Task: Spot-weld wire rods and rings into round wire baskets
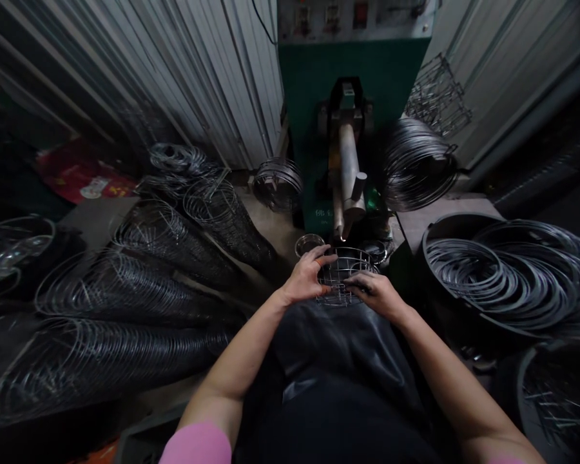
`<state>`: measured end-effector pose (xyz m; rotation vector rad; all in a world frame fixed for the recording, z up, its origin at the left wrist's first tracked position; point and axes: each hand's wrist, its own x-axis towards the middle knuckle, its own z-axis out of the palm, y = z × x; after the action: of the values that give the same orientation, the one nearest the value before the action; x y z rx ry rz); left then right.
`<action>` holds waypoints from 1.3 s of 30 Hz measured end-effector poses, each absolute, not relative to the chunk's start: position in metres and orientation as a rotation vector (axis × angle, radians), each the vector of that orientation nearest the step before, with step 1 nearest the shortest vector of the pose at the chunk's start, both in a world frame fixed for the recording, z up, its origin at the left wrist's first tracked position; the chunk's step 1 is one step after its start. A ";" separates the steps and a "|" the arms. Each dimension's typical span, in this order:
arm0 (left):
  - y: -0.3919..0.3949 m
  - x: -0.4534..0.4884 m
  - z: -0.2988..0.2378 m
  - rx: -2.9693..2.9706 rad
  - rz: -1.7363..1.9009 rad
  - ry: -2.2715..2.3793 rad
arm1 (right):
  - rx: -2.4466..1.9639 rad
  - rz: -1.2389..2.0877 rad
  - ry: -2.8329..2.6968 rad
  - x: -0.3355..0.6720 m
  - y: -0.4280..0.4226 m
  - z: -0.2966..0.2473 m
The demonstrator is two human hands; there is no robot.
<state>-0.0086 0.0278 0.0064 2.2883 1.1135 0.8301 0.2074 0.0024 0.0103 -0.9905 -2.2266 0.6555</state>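
We are in front of a big green machine (304,96), with a black tub (432,283) of wire rings (464,270) to our right. Just below its metal arm (348,161) is our round wire basket (337,267), gripped by our left hand (305,277) on one side and our right hand (377,291) on the other. A tiny light (343,239) glows by the arm's tip.

The basket (348,263) sits in the middle of your frame, between your left hand (305,277) and your right hand (381,294). Behind it, at the top middle, stands the machine (304,84). One bundle (277,178) is left of the machine, and a bigger bundle (402,171) is right of it. Stacks (140,283) fill your left side. At the right, rings (468,274) lie in a tub (437,301). Wires (560,406) lie in the lower-right bucket (521,386).
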 end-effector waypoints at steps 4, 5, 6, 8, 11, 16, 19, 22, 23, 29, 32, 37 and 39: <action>0.040 -0.011 0.001 2.341 0.840 1.104 | -0.959 0.624 -2.207 0.204 0.011 0.005; 0.042 -0.012 0.000 2.347 0.836 1.107 | -0.964 0.617 -2.203 0.203 0.012 0.004; 0.043 -0.012 0.000 2.352 0.827 1.109 | -0.972 0.613 -2.201 0.202 0.012 0.003; 0.044 -0.013 -0.001 2.362 0.792 1.111 | -0.990 0.605 -2.199 0.201 0.013 0.001; 0.043 -0.014 0.000 2.384 0.687 1.091 | -1.003 0.603 -2.205 0.200 0.011 -0.002; 0.037 -0.015 0.001 2.379 0.597 1.069 | -1.007 0.607 -2.214 0.201 0.008 -0.005; 0.034 -0.015 0.001 2.353 0.602 1.062 | -1.024 0.615 -2.217 0.200 0.005 -0.004; 0.032 -0.014 0.001 2.297 0.658 1.078 | -1.039 0.617 -2.223 0.200 0.004 -0.002; 0.032 -0.014 0.000 2.277 0.688 1.086 | -1.040 0.612 -2.221 0.200 0.004 -0.002; 0.043 -0.014 -0.002 2.289 0.774 1.082 | -1.019 0.603 -2.216 0.199 0.012 -0.001; 0.049 -0.016 -0.002 2.328 0.804 1.069 | -1.006 0.579 -2.196 0.198 0.017 0.000; 0.060 -0.015 -0.002 2.319 0.826 1.054 | -1.008 0.549 -2.178 0.196 0.026 0.002; 0.065 -0.014 -0.001 2.280 0.827 1.078 | -1.027 0.531 -2.173 0.197 0.032 0.004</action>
<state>-0.0139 0.0647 -0.0007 2.2797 1.0776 0.8268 0.1966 0.0322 0.0038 -1.0269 -2.1727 0.5308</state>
